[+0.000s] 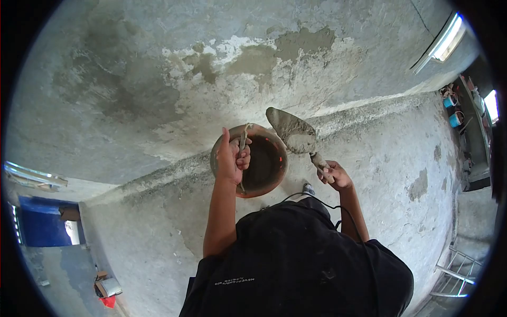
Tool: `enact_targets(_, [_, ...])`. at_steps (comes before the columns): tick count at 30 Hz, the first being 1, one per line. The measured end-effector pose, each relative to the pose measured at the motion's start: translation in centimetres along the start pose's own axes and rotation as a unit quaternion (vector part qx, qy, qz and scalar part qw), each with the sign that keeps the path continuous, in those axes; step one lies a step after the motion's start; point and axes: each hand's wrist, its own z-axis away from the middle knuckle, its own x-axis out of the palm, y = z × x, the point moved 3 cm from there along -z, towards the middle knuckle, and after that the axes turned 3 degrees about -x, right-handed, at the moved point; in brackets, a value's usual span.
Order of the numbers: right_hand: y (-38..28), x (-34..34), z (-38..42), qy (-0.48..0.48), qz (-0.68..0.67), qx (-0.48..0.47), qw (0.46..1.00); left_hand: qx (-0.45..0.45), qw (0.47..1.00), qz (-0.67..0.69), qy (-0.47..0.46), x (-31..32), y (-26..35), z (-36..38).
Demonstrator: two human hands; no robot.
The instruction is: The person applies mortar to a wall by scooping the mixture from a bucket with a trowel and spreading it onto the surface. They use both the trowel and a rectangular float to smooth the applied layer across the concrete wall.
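My left hand (232, 160) is closed around the handle of a round, brownish-orange bucket (265, 190), which hangs in front of me. Its inside looks dark and I cannot make out how much it holds. In my right hand (336, 176) is a trowel (287, 123), gripped by its short handle. The blade points up and left over the bucket's right rim, smeared grey, with a lump of wet mortar (301, 142) near the handle end.
Ahead rises a rough grey wall (211, 95) with damp and flaking patches. Small blue buckets (455, 119) stand at the far right, above a metal ladder (457, 274). A blue door (45, 222) and a cardboard box (108, 286) are at left.
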Motion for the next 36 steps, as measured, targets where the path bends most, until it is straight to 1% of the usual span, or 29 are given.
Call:
enact_targets(4, [-1.3,1.7,-0.9,0.035,0.018,-0.026,0.999,0.009,0.999,0.033,-0.033,-0.7,0.6,-1.1])
enact_targets(5, [-1.6,2.5,-1.0,0.037,0.005,-0.013,0.999,0.006,0.999,0.029,-0.041,-0.8,0.8,-1.8])
enact_targets(7, [-1.5,3.5,-1.5,0.047,-0.013,0.002,0.999,-0.004,0.997,0.074,-0.033,-0.9,1.2,-2.9])
enact_targets(9, [-1.0,3.6,-1.9,0.066,0.027,0.036,0.997,-0.014,0.996,0.082,-0.04,-0.7,1.8,-3.9])
enact_targets(11, [-1.1,2.9,-2.8,0.052,0.042,0.04,0.997,-0.01,0.995,0.093,-0.045,-0.1,3.1,-5.3])
enact_targets(14, [-0.5,2.4,-3.8,0.043,0.038,0.086,0.995,-0.012,0.994,0.099,-0.043,-0.1,4.0,-7.0])
enact_targets(18, [-2.0,0.3,-7.5,0.034,0.058,0.098,0.993,-0.018,0.996,0.08,-0.022,-0.1,5.7,-9.8])
enact_targets(20, [-2.2,-0.1,-9.2,0.036,0.054,0.057,0.996,-0.019,0.997,0.07,-0.015,-0.4,6.5,-11.2])
enact_targets(21, [-2.4,-0.7,-10.1,0.031,0.018,0.056,0.998,-0.021,0.997,0.072,-0.004,-0.3,6.8,-11.9])
enact_targets(23, [-2.0,-2.1,-11.7,0.03,0.009,0.071,0.997,-0.015,0.997,0.074,-0.006,-0.1,7.8,-12.8])
enact_targets(25, [-3.1,-1.7,-13.0,0.036,0.0,0.05,0.998,-0.012,0.998,0.062,-0.023,-0.9,8.6,-14.1])
enact_targets(28, [-3.8,-1.1,-14.8,0.081,-0.023,-0.005,0.996,-0.018,0.996,0.057,-0.058,-1.8,10.4,-16.1])
enact_targets(30, [-3.0,-0.7,-15.4,0.117,-0.048,-0.023,0.992,-0.031,0.997,0.056,-0.031,-2.3,11.1,-16.9])
enact_targets(31, [-2.8,-0.5,-15.7,0.134,-0.067,-0.032,0.988,-0.041,0.997,0.042,-0.051,-2.4,11.5,-17.4])
enact_targets(35, [-2.2,1.4,-17.7,0.21,-0.128,-0.131,0.96,-0.071,0.994,0.015,-0.079,-3.7,12.0,-19.3])
enact_targets(36, [-2.3,1.5,-18.5,0.222,-0.13,-0.154,0.954,-0.087,0.994,0.002,-0.072,-4.2,12.0,-19.7])
